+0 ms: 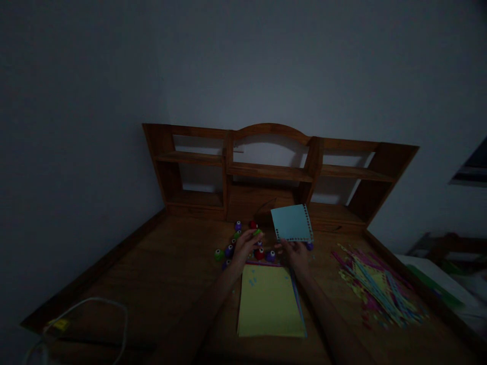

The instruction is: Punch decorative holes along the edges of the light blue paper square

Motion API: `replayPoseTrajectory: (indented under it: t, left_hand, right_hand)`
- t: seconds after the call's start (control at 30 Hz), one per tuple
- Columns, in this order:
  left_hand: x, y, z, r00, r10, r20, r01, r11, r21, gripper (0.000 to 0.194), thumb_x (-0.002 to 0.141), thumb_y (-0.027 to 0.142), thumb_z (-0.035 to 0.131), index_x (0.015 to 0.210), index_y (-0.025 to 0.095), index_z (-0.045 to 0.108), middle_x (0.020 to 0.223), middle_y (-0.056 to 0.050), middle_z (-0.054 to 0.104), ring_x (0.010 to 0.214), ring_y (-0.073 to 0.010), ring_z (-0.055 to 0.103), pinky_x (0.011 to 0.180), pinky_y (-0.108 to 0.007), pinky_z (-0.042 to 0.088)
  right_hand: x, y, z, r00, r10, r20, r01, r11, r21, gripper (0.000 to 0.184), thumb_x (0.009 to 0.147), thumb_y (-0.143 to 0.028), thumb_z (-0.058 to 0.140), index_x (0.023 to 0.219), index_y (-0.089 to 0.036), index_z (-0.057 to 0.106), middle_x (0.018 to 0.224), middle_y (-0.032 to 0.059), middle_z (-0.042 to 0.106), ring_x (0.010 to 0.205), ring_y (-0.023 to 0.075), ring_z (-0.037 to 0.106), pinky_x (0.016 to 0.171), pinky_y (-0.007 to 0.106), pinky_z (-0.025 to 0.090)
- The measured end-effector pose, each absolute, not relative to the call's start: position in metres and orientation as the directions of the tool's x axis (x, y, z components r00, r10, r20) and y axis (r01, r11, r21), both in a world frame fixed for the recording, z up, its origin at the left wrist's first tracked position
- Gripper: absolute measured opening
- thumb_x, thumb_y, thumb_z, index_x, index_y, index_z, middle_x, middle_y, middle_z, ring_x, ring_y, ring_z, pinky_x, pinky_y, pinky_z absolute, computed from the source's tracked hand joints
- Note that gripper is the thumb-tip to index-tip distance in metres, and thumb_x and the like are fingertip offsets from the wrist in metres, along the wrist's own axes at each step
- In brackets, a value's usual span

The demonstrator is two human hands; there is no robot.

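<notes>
My left hand is closed around a green craft punch, part of which the fingers hide. A light blue sheet of paper stands tilted up in my right hand, pinched at its lower edge. Small holes line the sheet's right and bottom edges. Around my hands are several more punches, among them a red punch, a purple punch and a green punch. Below my hands lies a stack of paper, yellow on top, with small blue cut-outs on it.
To the right is a heap of pink, yellow and blue paper strips. A wooden shelf unit stands along the back of the wooden desk. At the lower left a white cable curls near a yellow object.
</notes>
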State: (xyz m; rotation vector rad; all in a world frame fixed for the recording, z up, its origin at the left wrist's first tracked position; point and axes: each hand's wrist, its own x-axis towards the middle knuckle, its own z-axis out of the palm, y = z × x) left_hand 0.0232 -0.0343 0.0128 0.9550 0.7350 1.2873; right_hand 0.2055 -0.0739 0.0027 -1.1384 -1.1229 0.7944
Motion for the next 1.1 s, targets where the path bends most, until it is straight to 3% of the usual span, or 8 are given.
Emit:
replayPoseTrajectory:
  t: [0.13,0.27,0.47,0.6,0.8,0.97,1.1]
  left_hand:
    - [0.021,-0.034,0.008,0.188,0.980,0.058,-0.493,0.043,0.869,0.042,0.070,0.038,0.077,0.105,0.016,0.067,0.109,-0.012,0.068,0.084,-0.0202,0.067,0.069,-0.029,0.054]
    - [0.021,-0.035,0.010,0.207,0.977,0.052,-0.543,0.070,0.837,0.038,0.070,0.039,0.077,0.099,0.015,0.067,0.105,-0.012,0.068,0.081,-0.0196,0.068,0.073,-0.030,0.054]
    - [0.024,-0.042,0.018,0.261,0.961,0.092,-0.624,0.096,0.775,0.032,0.068,0.031,0.080,0.092,0.014,0.067,0.096,-0.009,0.070,0.090,-0.0238,0.069,0.091,-0.039,0.051]
    - [0.024,-0.039,0.019,0.329,0.944,0.034,-0.708,0.222,0.671,0.026,0.071,0.030,0.078,0.087,0.013,0.065,0.095,-0.009,0.070,0.099,-0.0259,0.067,0.099,-0.042,0.049]
    - [0.017,-0.031,0.023,0.380,0.922,-0.077,-0.816,0.373,0.441,0.019,0.087,0.025,0.060,0.101,0.013,0.062,0.103,-0.014,0.068,0.110,-0.0247,0.063,0.090,-0.034,0.056]
    - [0.013,-0.032,0.025,0.398,0.911,-0.107,-0.814,0.405,0.416,0.025,0.088,0.030,0.056,0.104,0.011,0.061,0.107,-0.017,0.067,0.109,-0.0268,0.063,0.087,-0.037,0.057]
    - [0.009,-0.030,0.022,0.424,0.900,-0.100,-0.812,0.427,0.398,0.021,0.088,0.031,0.056,0.090,0.012,0.064,0.090,-0.012,0.069,0.090,-0.0196,0.068,0.077,-0.029,0.058]
  right_hand:
    - [0.206,-0.074,0.004,0.299,0.926,0.231,-0.003,0.244,-0.970,0.045,0.074,-0.060,0.066,0.084,-0.016,0.068,0.083,0.0135,0.075,0.067,0.0262,0.070,0.062,0.036,0.055]
    - [0.206,-0.078,0.010,0.310,0.926,0.215,0.045,0.212,-0.976,0.040,0.074,-0.055,0.067,0.078,-0.016,0.071,0.078,0.0121,0.074,0.070,0.0260,0.070,0.066,0.035,0.054]
    - [0.206,-0.080,0.011,0.273,0.921,0.278,0.184,0.234,-0.955,0.041,0.078,-0.054,0.063,0.063,-0.016,0.069,0.061,0.0077,0.070,0.058,0.0215,0.064,0.060,0.030,0.050]
    - [0.208,-0.081,0.011,0.277,0.918,0.284,0.267,0.211,-0.940,0.046,0.079,-0.057,0.059,0.056,-0.017,0.067,0.054,0.0063,0.066,0.052,0.0201,0.060,0.053,0.028,0.045]
    - [0.211,-0.079,0.010,0.266,0.913,0.310,0.299,0.228,-0.927,0.049,0.080,-0.058,0.057,0.052,-0.018,0.066,0.060,0.0072,0.069,0.056,0.0203,0.062,0.057,0.028,0.045]
    - [0.211,-0.077,0.006,0.290,0.915,0.279,0.257,0.206,-0.944,0.049,0.075,-0.062,0.061,0.053,-0.018,0.064,0.057,0.0070,0.067,0.054,0.0209,0.061,0.056,0.029,0.046]
    - [0.211,-0.076,0.005,0.288,0.915,0.283,0.240,0.217,-0.946,0.049,0.075,-0.063,0.061,0.057,-0.017,0.066,0.057,0.0066,0.067,0.054,0.0207,0.061,0.055,0.029,0.045]
